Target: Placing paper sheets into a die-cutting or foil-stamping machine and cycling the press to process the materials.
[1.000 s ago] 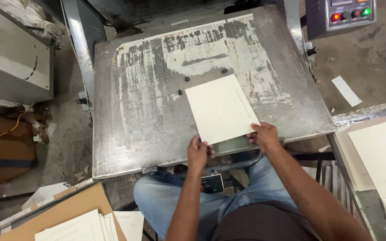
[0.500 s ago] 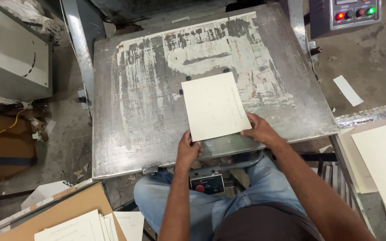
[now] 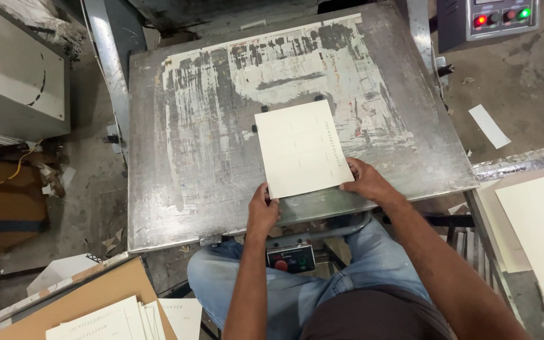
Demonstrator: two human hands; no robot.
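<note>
A cream rectangular card sheet (image 3: 300, 148) lies flat on the worn grey metal plate (image 3: 196, 176) of a machine, its far edge against small black stops. My left hand (image 3: 262, 211) rests at the sheet's near left corner, fingers touching the edge. At the near right corner my right hand (image 3: 365, 181) presses on the sheet with fingers spread on its edge. Both forearms reach up from my lap.
A control box with red and green buttons (image 3: 495, 19) sits at the top right. More cream sheets (image 3: 539, 220) are stacked on the right and on a brown board (image 3: 105, 311) at lower left. A small switch box (image 3: 291, 258) hangs under the plate's front edge.
The sheet has slid away from me, further onto the plate, up to the black stops. Both hands followed it forward at its near corners.
</note>
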